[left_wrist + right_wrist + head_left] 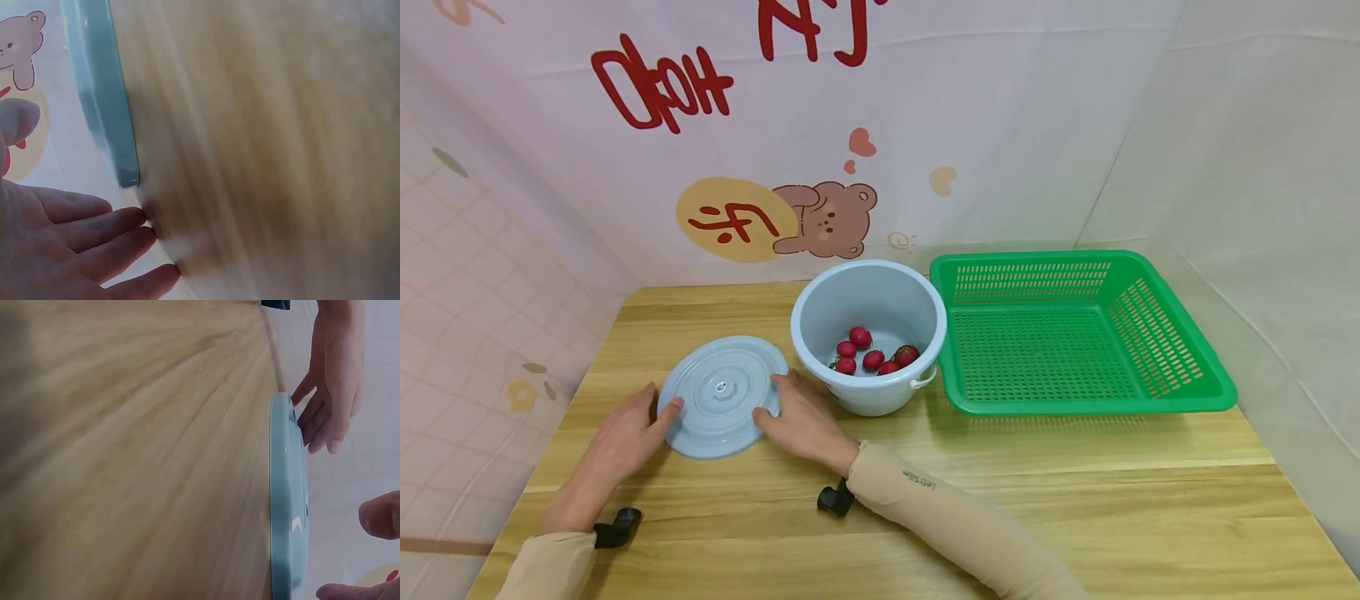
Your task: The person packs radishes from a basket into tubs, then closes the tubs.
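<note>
A round pale-blue lid point(724, 398) with a small knob lies flat on the wooden table. My left hand point(628, 437) is at the lid's left edge, thumb toward the rim; the left wrist view shows its fingers point(119, 244) extended, their tips at the table beside the lid. On the opposite side is my right hand point(805, 419), its thumb and fingers spread over the lid's right rim. A thumb point(381, 515) of that hand shows raised off the lid in the right wrist view. Just right of it stands a pale-blue bucket point(868, 396), holding several red radishes point(873, 360).
A green slotted plastic basket point(1090, 406) stands right of the bucket, against the back of the table. Behind the wooden table point(880, 533) hangs a white cloth point(1015, 125) printed with a bear and red characters. Black wrist mounts point(617, 528) sit below both hands.
</note>
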{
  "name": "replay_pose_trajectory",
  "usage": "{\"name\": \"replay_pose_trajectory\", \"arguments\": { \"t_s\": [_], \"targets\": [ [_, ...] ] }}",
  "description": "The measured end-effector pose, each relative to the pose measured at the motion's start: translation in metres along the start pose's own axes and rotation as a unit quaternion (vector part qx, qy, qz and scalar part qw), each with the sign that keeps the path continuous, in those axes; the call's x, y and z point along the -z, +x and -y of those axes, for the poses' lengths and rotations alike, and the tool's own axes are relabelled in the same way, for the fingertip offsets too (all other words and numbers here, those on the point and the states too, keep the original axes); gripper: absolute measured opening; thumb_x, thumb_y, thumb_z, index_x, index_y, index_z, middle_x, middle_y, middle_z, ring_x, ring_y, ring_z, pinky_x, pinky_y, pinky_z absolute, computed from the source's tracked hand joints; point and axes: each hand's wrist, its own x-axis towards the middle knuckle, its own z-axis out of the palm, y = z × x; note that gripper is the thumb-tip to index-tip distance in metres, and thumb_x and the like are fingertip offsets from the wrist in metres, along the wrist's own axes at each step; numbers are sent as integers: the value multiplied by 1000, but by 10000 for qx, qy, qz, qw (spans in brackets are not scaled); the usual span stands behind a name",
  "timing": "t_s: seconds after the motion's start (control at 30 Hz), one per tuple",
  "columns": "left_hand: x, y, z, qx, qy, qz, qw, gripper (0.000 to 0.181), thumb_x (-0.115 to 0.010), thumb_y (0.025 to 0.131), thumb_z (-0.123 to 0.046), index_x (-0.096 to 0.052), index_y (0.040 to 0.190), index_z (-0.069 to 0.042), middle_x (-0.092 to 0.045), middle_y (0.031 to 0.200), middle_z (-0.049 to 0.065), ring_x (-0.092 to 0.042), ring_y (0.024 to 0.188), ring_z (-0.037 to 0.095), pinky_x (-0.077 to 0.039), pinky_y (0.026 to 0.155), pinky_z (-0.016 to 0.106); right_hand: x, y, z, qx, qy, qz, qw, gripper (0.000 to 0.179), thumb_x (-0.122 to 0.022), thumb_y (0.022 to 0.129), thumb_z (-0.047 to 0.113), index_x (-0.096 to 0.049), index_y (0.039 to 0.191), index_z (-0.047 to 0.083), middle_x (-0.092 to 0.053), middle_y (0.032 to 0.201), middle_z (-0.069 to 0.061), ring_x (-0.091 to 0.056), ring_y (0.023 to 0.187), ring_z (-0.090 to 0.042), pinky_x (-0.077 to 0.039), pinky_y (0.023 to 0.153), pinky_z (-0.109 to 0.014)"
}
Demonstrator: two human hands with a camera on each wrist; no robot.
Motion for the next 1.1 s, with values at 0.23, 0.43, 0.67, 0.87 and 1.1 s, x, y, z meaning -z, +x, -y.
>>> {"name": "replay_pose_trajectory", "arguments": {
  "t_s": [0.23, 0.43, 0.67, 0.87, 1.1],
  "targets": [
    [0, 2, -1, 16, -115, 14, 9999, 88, -35, 109, -51, -21, 150, 26, -30, 147, 50, -32, 134, 67, -32, 106, 74, -3, 3, 2, -107, 444, 131, 9989, 62, -60, 100, 33, -48, 152, 2, -40, 161, -16, -28, 154, -26, -26, 123, -33],
    [6, 0, -3, 157, -512, 85, 9985, 86, -33, 110, -51, -22, 151, 23, -32, 149, 47, -34, 135, 64, -35, 106, 73, -3, 5, 4, -453, 1329, -16, 9901, 59, -60, 101, 26, -45, 154, 3, -50, 155, -11, -43, 145, -19, -35, 118, -32],
    [9, -1, -4, 373, -889, 192, 9952, 84, -30, 110, -51, -19, 154, 20, -30, 152, 45, -32, 139, 62, -34, 108, 71, 0, 9, 9, -1166, 2742, -385, 9538, 61, -61, 98, 16, -45, 154, 2, -53, 152, -13, -50, 140, -21, -42, 114, -35],
    [10, -6, 1, 602, -1278, -36, 9900, 80, -29, 111, -48, -20, 154, 19, -28, 153, 44, -29, 140, 62, -32, 109, 72, -6, 8, 6, -1273, 2943, -647, 9450, 56, -65, 93, 7, -54, 148, 1, -67, 132, -10, -65, 113, -16, -54, 96, -30],
    [12, -13, 6, 733, -1399, -614, 9855, 72, -33, 111, -44, -35, 153, 14, -41, 148, 42, -40, 134, 60, -40, 102, 69, -9, 2, 7, -557, 2424, -711, 9660, 51, -64, 95, 6, -59, 146, 6, -69, 115, -2, -60, 94, -5, -51, 80, -19]
  ]
}}
